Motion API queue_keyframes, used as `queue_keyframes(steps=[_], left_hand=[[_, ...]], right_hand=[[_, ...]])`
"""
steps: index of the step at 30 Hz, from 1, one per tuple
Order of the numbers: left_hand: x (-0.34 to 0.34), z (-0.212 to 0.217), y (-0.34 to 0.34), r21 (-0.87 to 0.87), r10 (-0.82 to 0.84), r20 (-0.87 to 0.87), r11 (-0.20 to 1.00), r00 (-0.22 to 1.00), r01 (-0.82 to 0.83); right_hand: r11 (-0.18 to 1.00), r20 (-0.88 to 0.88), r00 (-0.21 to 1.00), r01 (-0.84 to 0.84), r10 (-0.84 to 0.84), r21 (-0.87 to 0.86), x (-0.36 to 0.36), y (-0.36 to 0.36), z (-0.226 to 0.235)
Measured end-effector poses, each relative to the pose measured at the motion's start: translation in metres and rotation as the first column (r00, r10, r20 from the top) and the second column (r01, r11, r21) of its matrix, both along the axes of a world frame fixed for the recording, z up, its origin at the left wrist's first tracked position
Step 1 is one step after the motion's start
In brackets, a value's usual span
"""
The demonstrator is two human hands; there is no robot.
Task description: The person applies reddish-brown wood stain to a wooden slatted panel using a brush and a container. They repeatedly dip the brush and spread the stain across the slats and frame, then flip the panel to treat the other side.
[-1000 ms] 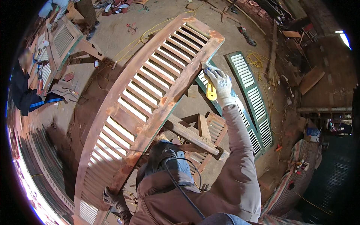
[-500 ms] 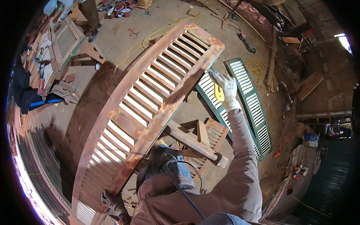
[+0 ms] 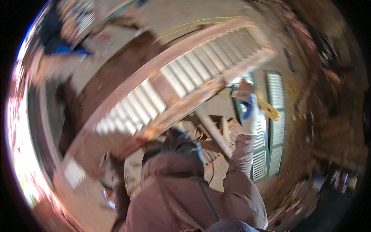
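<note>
The picture is motion-blurred. A long wooden louvred shutter [image 3: 185,89] lies slanted across a wooden trestle [image 3: 216,135] in front of me. My right hand [image 3: 250,110], in a white and blue glove, is raised beside the shutter's right rail near its far end and grips a yellow tool [image 3: 269,111]. A dark shape at the shutter's near end looks like my gloved left hand [image 3: 111,166]; its fingers are too blurred to read. A dark power tool [image 3: 181,145] with a cable hangs at my chest.
Two green louvred shutters [image 3: 276,127] lie on the floor to the right, under my right arm. More shutters and wood pieces [image 3: 83,17] sit at the far left. Clutter lines the right wall [image 3: 328,181].
The view has swung and blurred, and the shutter now lies flatter in the picture. My right hand, with the yellow tool, has come off the shutter's rail toward the right.
</note>
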State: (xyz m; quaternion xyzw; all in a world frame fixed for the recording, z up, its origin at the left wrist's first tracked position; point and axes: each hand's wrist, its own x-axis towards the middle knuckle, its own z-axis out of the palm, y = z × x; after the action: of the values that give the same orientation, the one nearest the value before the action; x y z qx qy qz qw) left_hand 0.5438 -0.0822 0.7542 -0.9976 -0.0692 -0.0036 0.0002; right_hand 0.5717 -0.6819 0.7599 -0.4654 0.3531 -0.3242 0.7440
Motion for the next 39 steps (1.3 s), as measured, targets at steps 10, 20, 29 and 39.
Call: queue_keyframes(steps=[10, 20, 29, 39], left_hand=[[-0.061, 0.005, 0.016, -0.215, 0.132, 0.314, 0.974, 0.940, -0.065], [-0.270, -0.083, 0.130, -0.884, 0.896, -0.443, -0.442, -0.029, -0.155], [-0.387, -0.220, 0.292, -0.517, 0.782, -0.622, -0.450, 0.042, 0.728], [-0.419, -0.232, 0.302, -0.787, 0.823, -0.445, -0.548, 0.354, 0.285]], right_hand=[[0.731, -0.103, 0.822, -0.549, 0.560, -0.405, -0.026, 0.115, -0.047], [-0.163, -0.532, 0.345, -0.703, 0.773, -0.692, 0.007, 0.276, 0.034], [-0.045, -0.550, 0.069, -0.981, 0.833, -0.191, -0.093, 0.471, 0.108], [-0.099, -0.634, 0.241, -0.886, 0.734, -0.452, -0.146, 0.459, 0.105]])
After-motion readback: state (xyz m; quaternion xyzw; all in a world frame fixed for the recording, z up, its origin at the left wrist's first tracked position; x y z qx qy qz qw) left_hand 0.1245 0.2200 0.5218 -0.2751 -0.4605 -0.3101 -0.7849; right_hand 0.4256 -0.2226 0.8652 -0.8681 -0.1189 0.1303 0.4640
